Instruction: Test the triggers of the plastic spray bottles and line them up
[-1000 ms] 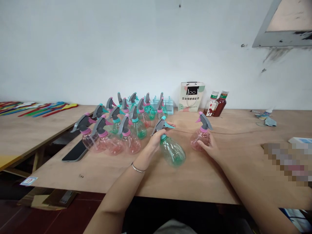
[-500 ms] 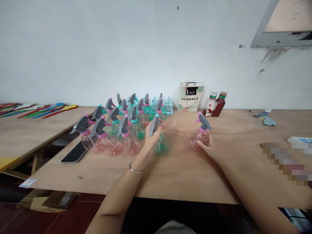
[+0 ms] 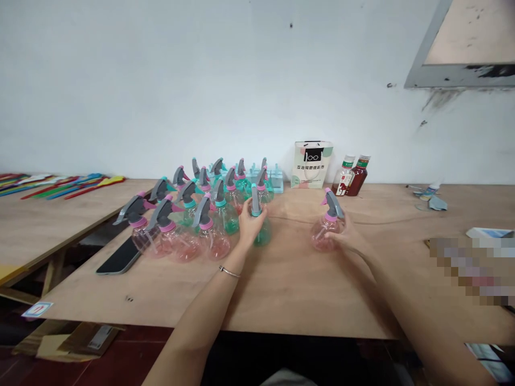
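Note:
My left hand [image 3: 250, 224] is closed round the neck of a green spray bottle [image 3: 263, 234] with a grey trigger head and teal collar. The bottle looks upright, its body partly behind my fingers. To the right, my right hand [image 3: 348, 234] grips the side of a clear pink spray bottle [image 3: 321, 236], thumb in front and fingers mostly hidden behind. Its pink nozzle points left. Left of my left hand stands a group of several similar bottles, among them a pink one [image 3: 214, 240] close by and a green one [image 3: 227, 217] behind.
A black phone [image 3: 116, 258] lies at the left edge of the wooden table [image 3: 281, 300]. Along the wall are a pale blue rack [image 3: 277, 179], a paper bag [image 3: 311, 166] and two sauce bottles [image 3: 357, 177]. A small bottle and cloth [image 3: 438, 202] lie farther right.
The green bottle in my left hand has turned and now appears steadier, with its trigger head more upright. My right hand keeps its hold on the pink bottle. The view has shifted slightly.

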Available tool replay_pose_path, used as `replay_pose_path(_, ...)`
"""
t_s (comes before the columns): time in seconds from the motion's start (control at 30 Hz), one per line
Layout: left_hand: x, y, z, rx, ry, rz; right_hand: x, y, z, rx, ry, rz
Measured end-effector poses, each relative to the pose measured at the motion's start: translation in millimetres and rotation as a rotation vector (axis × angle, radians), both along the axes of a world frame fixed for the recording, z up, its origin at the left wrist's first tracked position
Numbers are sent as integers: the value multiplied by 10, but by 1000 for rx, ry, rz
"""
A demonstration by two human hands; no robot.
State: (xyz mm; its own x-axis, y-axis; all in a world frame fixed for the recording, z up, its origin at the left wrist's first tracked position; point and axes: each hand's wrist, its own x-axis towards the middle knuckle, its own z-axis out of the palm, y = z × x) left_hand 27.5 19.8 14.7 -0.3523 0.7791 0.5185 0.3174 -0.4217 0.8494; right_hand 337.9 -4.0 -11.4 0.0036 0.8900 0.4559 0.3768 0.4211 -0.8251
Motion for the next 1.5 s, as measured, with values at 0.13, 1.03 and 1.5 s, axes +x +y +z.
replay_pose_path(0.13, -11, 87, -106, 59, -59, 32, -82, 96, 358, 13, -28, 82)
replay_pose_path(1.03, 5, 25, -452, 88, 138, 36, -672, 43, 1072, -221, 428, 317)
replay_pose_path(1.5, 6, -132, -365, 233, 26, 154, -916, -249, 1207, -240, 530, 526)
